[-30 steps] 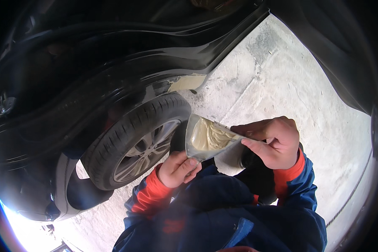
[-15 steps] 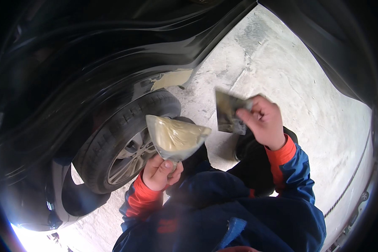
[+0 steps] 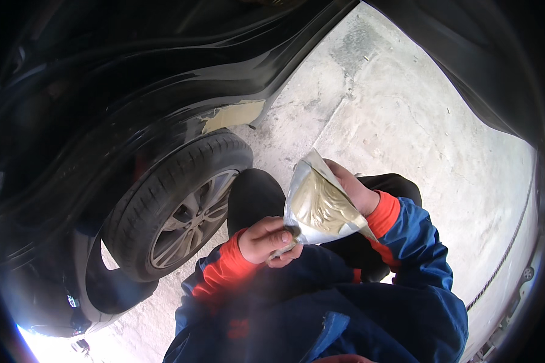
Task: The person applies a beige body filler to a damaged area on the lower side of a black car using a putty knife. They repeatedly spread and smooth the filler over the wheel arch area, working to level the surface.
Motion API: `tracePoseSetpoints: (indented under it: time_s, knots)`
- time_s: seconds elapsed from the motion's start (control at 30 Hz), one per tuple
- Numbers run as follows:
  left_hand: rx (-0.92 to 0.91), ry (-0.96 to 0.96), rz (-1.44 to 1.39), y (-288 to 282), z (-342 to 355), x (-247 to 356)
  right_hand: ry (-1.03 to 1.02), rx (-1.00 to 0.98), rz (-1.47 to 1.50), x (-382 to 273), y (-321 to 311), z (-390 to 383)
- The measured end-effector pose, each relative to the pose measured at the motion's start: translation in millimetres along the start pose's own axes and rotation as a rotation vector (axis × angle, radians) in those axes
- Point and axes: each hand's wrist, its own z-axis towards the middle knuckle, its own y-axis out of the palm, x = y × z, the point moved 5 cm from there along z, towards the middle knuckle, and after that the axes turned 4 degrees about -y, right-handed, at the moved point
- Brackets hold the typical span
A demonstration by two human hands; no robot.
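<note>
My left hand (image 3: 266, 241) grips the handle of a wide putty knife (image 3: 304, 231), its fan-shaped blade tilted toward the right. Beige body filler (image 3: 321, 202) lies on the blade in a thick, ridged layer. Behind the blade's far edge, my right hand (image 3: 352, 186) is closed, its fingers partly covered. The flat scraper in that hand is mostly hidden by the putty knife; whether the two tools touch, I cannot tell. Ahead to the left, a patch of beige filler (image 3: 235, 115) covers the lower corner of the dark car panel (image 3: 181, 91).
A tyre on a spoked wheel (image 3: 191, 227) stands close on the left, below the black bodywork. Another dark panel (image 3: 466, 66) hangs at the upper right. Pale, stained concrete floor (image 3: 399, 115) lies ahead and to the right. My bent knees (image 3: 255, 193) are under my hands.
The putty knife has swung to the right and turned, with the left hand moving right. My right hand has come in to the left, taking its scraper behind the putty knife's blade.
</note>
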Motion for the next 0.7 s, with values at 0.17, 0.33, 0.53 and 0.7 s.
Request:
tracePoseSetpoints:
  time_s: [0.17,0.33,0.53,0.7]
  knots:
    - [0.053,0.053,0.014,3,-8,10,0.031,-0.137,0.054,16,-2,-2]
    - [0.356,0.234,0.186,7,-49,47,-0.07,-0.024,-0.203,23,-14,7]
    - [0.363,0.668,0.53,52,-121,130,0.017,0.412,0.381,16,-32,19]
    - [0.287,0.606,0.678,102,-175,216,-0.013,0.383,0.456,16,-17,38]
